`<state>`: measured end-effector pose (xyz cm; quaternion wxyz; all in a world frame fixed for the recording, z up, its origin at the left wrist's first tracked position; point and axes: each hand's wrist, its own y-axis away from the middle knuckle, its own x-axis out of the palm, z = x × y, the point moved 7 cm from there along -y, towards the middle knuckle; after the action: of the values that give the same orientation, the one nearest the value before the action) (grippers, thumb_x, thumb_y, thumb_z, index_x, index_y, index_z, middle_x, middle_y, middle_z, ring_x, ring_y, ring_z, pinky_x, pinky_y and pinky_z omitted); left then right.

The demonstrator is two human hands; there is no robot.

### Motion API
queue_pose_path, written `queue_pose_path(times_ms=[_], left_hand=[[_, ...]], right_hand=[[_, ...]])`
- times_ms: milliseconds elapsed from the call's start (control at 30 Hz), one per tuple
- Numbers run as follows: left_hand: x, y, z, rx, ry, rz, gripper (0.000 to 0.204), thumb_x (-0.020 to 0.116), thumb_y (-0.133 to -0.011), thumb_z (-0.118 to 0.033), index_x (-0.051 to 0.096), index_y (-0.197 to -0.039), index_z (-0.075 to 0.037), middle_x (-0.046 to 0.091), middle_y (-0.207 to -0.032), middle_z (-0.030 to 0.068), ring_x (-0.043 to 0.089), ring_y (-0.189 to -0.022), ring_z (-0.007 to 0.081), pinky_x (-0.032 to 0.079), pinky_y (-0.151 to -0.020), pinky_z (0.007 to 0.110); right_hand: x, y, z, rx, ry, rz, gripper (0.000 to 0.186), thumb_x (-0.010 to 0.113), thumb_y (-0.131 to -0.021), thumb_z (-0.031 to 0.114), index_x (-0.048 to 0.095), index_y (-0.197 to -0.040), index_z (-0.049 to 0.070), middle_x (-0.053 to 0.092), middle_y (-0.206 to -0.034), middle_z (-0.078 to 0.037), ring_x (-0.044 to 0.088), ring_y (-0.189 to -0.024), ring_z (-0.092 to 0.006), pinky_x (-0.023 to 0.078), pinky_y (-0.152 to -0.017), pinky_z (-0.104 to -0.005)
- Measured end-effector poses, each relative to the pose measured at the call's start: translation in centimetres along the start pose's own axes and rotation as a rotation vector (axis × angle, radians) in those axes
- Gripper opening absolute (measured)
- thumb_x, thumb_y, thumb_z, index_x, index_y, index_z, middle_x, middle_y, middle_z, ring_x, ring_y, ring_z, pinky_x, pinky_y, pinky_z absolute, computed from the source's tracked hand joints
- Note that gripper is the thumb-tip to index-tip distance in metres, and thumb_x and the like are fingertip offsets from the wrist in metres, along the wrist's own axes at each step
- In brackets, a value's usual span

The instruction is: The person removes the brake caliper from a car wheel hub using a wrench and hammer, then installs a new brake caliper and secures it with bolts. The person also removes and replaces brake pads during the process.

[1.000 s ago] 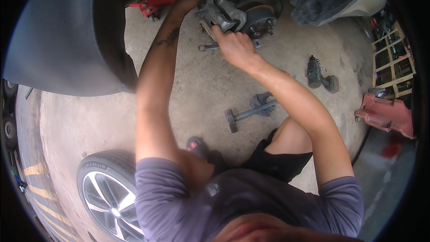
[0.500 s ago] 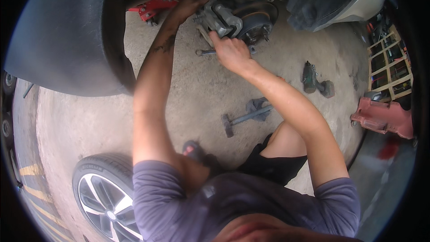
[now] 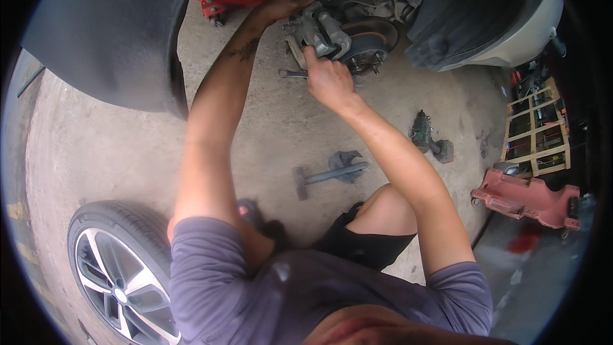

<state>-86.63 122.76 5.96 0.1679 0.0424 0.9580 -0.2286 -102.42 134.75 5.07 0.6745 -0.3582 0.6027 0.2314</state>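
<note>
A grey metal brake caliper (image 3: 327,33) sits at the brake disc (image 3: 371,33) on the car's wheel hub, top centre. My left hand (image 3: 286,5) reaches to the caliper's upper left side, fingers stretched out and fingertips by its top; its underside is hidden. From below, my right hand (image 3: 331,78) grips the caliper's lower edge, one digit up against its face and the other fingers curled, partly hidden. On the floor just left of my right hand lies a combination wrench (image 3: 292,73).
A hammer (image 3: 329,176) lies on a dark cloth (image 3: 345,161) on the concrete. To its right is a cordless impact wrench (image 3: 429,137). A wheel (image 3: 121,268) lies lower left, a red jack (image 3: 233,1) stands upper left. At right are a red creeper (image 3: 527,199) and a wooden rack (image 3: 537,129).
My view has shifted, so the floor things sit further left in the picture and the caliper a little lower. Both hands keep their places at the caliper.
</note>
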Motion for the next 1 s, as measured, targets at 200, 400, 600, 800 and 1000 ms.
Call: queue_pose_path(times_ms=[200,400,600,800,1000], left_hand=[[0.3,0.1,-0.5,0.168,0.065,-0.060,0.040,0.053,-0.097,-0.038,0.060,-0.116,-0.003,0.061,-0.099,0.0033,0.054,-0.096,0.0132,0.041,-0.087,0.027],[0.0,-1.1,1.3,-0.116,-0.080,0.041,0.039,0.054,-0.097,-0.036,0.060,-0.117,-0.003,0.061,-0.110,0.0060,0.053,-0.103,0.0147,0.040,-0.091,0.028],[0.1,0.4,-0.5,0.205,-0.044,0.023,0.043,0.054,-0.096,-0.040,0.060,-0.117,-0.003,0.062,-0.110,0.0076,0.054,-0.099,0.0160,0.041,-0.089,0.027],[0.8,-0.3,-0.6,-0.102,-0.113,-0.002,0.036,0.052,-0.097,-0.033,0.059,-0.119,-0.004,0.060,-0.112,0.0075,0.052,-0.107,0.0167,0.040,-0.092,0.030],[-0.3,0.2,0.4,0.334,-0.166,0.025,0.036,0.049,-0.099,-0.034,0.056,-0.121,-0.005,0.058,-0.117,0.0082,0.051,-0.109,0.0182,0.040,-0.094,0.032]], right_hand=[[0.3,-0.1,-0.5,-0.004,0.004,-0.002,0.030,0.052,-0.079,0.001,0.045,-0.108,0.002,0.065,-0.071,-0.023,0.066,-0.070,-0.0423,0.054,-0.065,-0.0500],[0.2,-0.1,-0.1,-0.030,0.011,-0.016,0.031,0.053,-0.079,0.001,0.044,-0.109,0.002,0.065,-0.071,-0.023,0.067,-0.071,-0.0417,0.054,-0.064,-0.0496],[0.3,-0.1,-0.1,-0.009,0.000,0.023,0.033,0.054,-0.078,0.002,0.043,-0.110,0.002,0.065,-0.073,-0.025,0.066,-0.072,-0.0424,0.054,-0.065,-0.0497],[0.6,0.0,-0.9,-0.001,0.019,0.007,0.036,0.054,-0.077,0.002,0.045,-0.113,0.002,0.065,-0.072,-0.024,0.066,-0.071,-0.0424,0.053,-0.065,-0.0500],[0.3,-0.2,0.2,-0.026,0.042,0.006,0.038,0.054,-0.077,0.001,0.045,-0.114,0.002,0.065,-0.071,-0.025,0.066,-0.069,-0.0421,0.053,-0.063,-0.0498]])
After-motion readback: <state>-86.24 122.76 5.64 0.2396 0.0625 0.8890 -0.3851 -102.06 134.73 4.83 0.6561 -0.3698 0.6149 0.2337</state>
